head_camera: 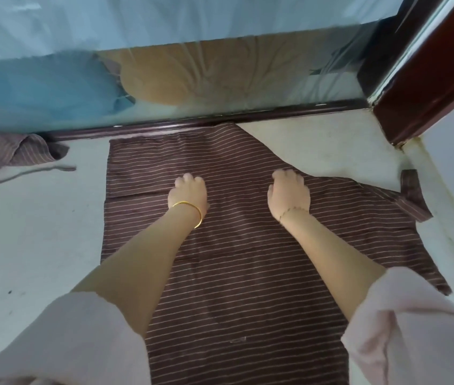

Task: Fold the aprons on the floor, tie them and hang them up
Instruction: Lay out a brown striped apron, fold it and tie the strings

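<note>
Resting on the flat apron [234, 262], left hand [188, 195] and right hand [289, 195] curl fingers [189, 179]; grasp unclear.

Pale pink sleeves: L sleeve [81, 337] at 7 o'clock, R sleeve [414, 329] at 5. Gold bangle [189, 213] on L wrist, thin chain bracelet [292, 211] on R wrist.

This looks like a room in a home: pale floor [39, 232], a glass panel [248, 31] in a dark red-brown wooden frame [428, 79], fabric [39, 87] bundled behind it.
</note>
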Action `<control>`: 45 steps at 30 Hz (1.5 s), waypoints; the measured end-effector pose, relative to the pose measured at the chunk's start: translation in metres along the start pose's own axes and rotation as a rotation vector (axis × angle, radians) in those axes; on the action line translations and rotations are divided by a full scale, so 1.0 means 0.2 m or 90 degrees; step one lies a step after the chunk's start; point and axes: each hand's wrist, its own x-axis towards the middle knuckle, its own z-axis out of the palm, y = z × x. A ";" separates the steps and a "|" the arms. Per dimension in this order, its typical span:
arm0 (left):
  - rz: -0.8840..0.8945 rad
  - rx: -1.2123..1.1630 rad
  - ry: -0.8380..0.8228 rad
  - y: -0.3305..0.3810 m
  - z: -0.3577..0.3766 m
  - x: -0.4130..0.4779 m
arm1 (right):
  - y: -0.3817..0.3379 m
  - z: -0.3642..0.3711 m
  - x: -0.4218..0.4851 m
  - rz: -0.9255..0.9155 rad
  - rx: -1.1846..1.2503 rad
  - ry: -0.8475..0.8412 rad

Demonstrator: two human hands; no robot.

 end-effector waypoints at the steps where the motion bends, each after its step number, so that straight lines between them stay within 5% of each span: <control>1: 0.018 -0.019 0.007 0.04 -0.01 0.04 | 0.01 -0.01 0.08 0.007 0.010 0.008; 7: 0.019 -0.010 -0.109 0.16 -0.01 0.18 | 0.06 -0.01 0.40 0.053 -0.005 -0.116; 14: 0.000 -0.039 -0.173 0.11 0.01 0.24 | -0.03 -0.12 0.49 -0.061 0.336 -0.386; 18: 0.004 -0.045 -0.171 0.11 0.01 0.25 | -0.01 -0.13 0.59 0.015 0.495 -0.372; 22: -0.001 -0.046 -0.170 0.11 0.00 0.24 | 0.04 -0.15 0.64 0.102 0.897 -0.391; 25: -0.001 -0.044 -0.169 0.11 0.01 0.24 | 0.06 -0.18 0.66 0.115 1.008 -0.299; 28: 0.003 -0.045 -0.171 0.11 0.02 0.24 | 0.07 -0.17 0.64 0.179 0.949 0.004; 30: -0.001 -0.037 -0.178 0.10 0.02 0.24 | 0.07 -0.16 0.60 0.209 0.739 0.183; 32: -0.005 -0.026 -0.184 0.10 0.03 0.24 | 0.11 -0.11 0.57 0.145 0.485 0.225; 37: 0.011 0.020 -0.188 0.13 0.03 0.20 | 0.04 -0.03 0.55 0.116 0.184 -0.044; 43: 0.008 0.086 -0.200 0.12 0.04 0.19 | -0.05 -0.06 0.62 0.272 0.426 -0.270; 45: 0.016 0.108 -0.196 0.11 0.04 0.19 | -0.05 -0.06 0.64 0.198 0.509 -0.296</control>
